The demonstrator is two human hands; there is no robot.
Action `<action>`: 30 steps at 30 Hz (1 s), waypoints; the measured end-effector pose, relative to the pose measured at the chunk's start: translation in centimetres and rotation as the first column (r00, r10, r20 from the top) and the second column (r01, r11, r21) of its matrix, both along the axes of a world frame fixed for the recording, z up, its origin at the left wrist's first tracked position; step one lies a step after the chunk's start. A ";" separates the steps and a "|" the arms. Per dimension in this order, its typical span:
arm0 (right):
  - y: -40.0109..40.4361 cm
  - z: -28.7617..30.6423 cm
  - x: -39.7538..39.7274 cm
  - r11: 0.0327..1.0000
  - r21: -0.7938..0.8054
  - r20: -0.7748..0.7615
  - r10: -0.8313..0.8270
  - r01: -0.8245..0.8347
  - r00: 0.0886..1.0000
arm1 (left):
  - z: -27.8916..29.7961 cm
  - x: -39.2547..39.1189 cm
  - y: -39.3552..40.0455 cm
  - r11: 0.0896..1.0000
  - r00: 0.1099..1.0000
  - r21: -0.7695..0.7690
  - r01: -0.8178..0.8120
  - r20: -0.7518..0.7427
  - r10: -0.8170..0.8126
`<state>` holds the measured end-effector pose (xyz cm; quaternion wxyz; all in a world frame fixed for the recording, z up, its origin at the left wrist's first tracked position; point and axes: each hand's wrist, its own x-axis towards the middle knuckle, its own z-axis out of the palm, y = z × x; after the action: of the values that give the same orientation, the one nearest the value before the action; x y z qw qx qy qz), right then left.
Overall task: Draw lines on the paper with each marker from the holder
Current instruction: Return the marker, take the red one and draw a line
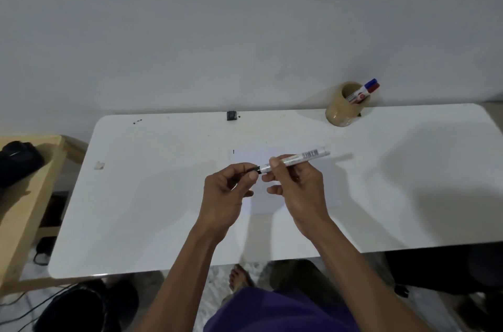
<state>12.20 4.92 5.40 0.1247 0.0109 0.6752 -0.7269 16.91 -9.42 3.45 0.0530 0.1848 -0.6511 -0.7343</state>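
A white sheet of paper (321, 190) lies mid-table, with a short black mark near its far left corner. Above it my right hand (296, 184) holds a white marker (302, 157) by its barrel, tip pointing left. My left hand (228, 190) pinches the marker's black cap (251, 169) at that tip; whether cap and tip touch I cannot tell. A tan holder (340, 111) stands at the back right of the table with a blue-capped marker (367, 86) and a red-capped marker (375, 86) leaning out of it.
The white table (163, 195) stands against a white wall. A small black object (231, 115) sits at its far edge, a scrap of tape (99, 165) at the left. A wooden side table (30, 195) with a black bag (19, 161) lies to the left.
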 end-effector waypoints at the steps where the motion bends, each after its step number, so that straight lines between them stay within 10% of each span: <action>1: 0.3 -0.2 -0.5 1.000 0.019 0.016 0.005 -0.006 1.000 | 0.2 -0.8 0.3 1.000 1.000 0.013 0.005 0.002 -0.005; 9: 8.9 0.6 -7.8 0.983 -0.166 0.117 -0.058 0.078 0.991 | 0.8 -7.5 3.6 0.985 0.993 -0.129 0.113 0.057 -0.106; 15: 10.6 1.0 -9.2 0.845 0.463 -0.092 0.345 -0.267 0.934 | 1.7 -8.1 2.8 0.989 0.994 -0.095 0.112 0.022 -0.110; 22: 10.6 -0.7 -11.0 0.776 0.574 -0.140 0.408 -0.262 0.902 | 3.2 -12.9 6.2 0.943 0.985 -0.291 0.162 -0.002 -0.170; 30: 11.8 -0.2 -17.9 0.957 0.232 -0.430 -0.058 0.172 0.901 | -1.2 -17.0 9.6 0.868 0.992 -0.497 -0.004 0.105 0.065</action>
<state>-5.70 16.74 5.24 -0.0691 -0.0886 0.7752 -0.6217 -0.10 0.13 2.27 0.0731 0.2198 -0.8161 -0.5294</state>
